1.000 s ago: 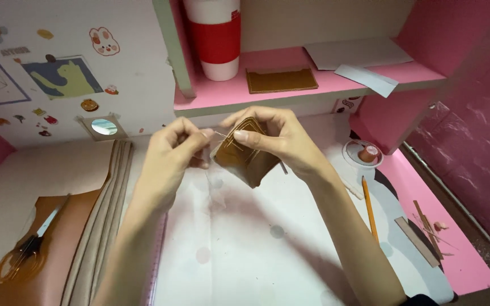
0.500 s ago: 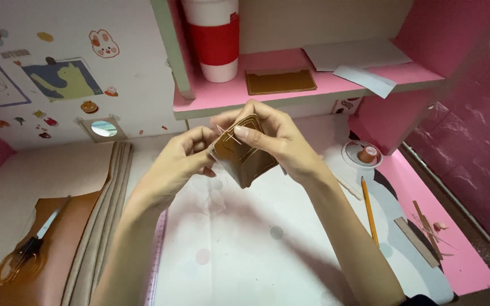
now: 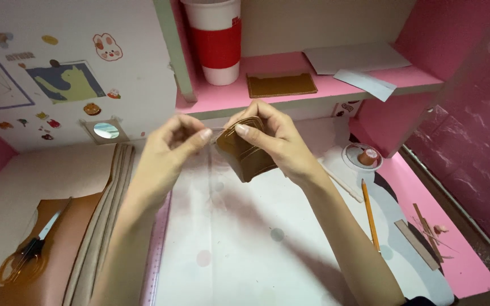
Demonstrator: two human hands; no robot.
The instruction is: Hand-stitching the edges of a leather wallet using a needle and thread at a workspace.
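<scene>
The right hand (image 3: pixel 273 141) pinches a brown leather piece (image 3: pixel 245 152) above the tabletop (image 3: pixel 245 238). At nine o'clock, left hand (image 3: pixel 168 147) fingers pinch a thread. Some stitches show; sewing looks unfinished.

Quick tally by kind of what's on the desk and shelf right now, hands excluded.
Brown leather pieces: 3, held piece, shelf piece, desk sheet
Scissors: 1
Cups: 1
Pencils: 1
Paper sheets on shelf: 2
Small round dishes: 1
Total: 9
</scene>
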